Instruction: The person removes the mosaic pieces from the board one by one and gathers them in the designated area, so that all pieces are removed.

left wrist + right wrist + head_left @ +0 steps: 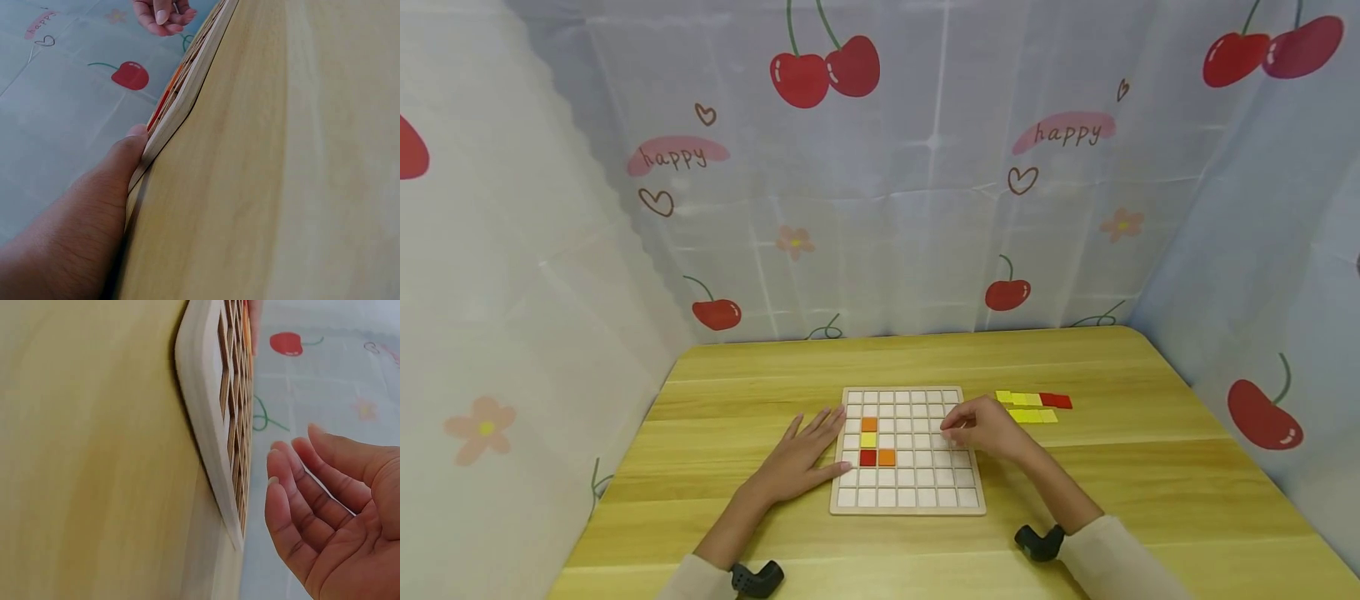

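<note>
A wooden grid board (pixel 908 512) with white squares lies flat on the table. In its left part sit an orange tile (pixel 869 425), a yellow tile (pixel 868 440), a red tile (pixel 868 457) and a second orange tile (pixel 887 457). My left hand (pixel 801 462) rests at the board's left edge, fingers spread; in the left wrist view its thumb (pixel 128 153) touches the rim. Over the board's right side hovers my right hand (pixel 981 427). Its fingers are loosely bent, and the right wrist view shows the palm (pixel 340 531) with no tile in it.
Right of the board, behind my right hand, lies a row of yellow tiles (pixel 1022 399) ending in red tiles (pixel 1056 401). A shorter row of yellow tiles (pixel 1033 416) lies in front of it. A cherry-printed curtain (pixel 910 250) encloses the wooden table (pixel 760 375) at the back and sides.
</note>
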Demonstrator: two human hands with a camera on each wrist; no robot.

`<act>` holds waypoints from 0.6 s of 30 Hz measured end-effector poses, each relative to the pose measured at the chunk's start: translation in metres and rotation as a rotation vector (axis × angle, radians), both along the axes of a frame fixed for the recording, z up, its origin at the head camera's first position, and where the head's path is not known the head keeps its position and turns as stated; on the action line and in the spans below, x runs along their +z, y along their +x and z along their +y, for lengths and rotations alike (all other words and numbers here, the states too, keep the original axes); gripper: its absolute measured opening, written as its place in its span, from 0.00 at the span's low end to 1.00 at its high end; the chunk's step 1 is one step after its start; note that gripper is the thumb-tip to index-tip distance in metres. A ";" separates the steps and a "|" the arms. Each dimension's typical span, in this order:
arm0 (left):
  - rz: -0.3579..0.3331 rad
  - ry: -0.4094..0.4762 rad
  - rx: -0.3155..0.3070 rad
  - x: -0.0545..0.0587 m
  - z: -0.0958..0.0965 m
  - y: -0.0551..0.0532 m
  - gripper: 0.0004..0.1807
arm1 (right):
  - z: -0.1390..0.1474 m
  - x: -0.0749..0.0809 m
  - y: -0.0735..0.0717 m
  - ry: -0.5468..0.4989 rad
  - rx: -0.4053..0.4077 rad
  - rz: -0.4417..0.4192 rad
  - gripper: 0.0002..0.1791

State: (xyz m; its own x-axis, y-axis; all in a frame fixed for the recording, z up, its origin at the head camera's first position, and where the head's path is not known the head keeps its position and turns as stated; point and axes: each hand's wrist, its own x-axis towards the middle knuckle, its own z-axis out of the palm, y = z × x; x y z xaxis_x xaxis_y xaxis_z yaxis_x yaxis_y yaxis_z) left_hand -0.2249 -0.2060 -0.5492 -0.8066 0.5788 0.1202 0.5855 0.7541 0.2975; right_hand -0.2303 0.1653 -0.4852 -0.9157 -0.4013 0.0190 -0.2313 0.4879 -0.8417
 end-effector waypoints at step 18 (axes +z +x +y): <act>0.017 0.000 0.007 0.001 0.000 -0.001 0.49 | -0.053 0.001 0.004 0.044 0.131 0.099 0.03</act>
State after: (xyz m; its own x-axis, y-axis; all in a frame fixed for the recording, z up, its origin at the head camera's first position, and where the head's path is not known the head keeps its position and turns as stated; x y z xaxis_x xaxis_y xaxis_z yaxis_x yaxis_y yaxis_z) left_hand -0.2258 -0.2058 -0.5486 -0.8082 0.5734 0.1341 0.5854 0.7579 0.2879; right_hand -0.2260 0.1121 -0.4837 -0.8503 -0.5191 0.0868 -0.3760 0.4838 -0.7902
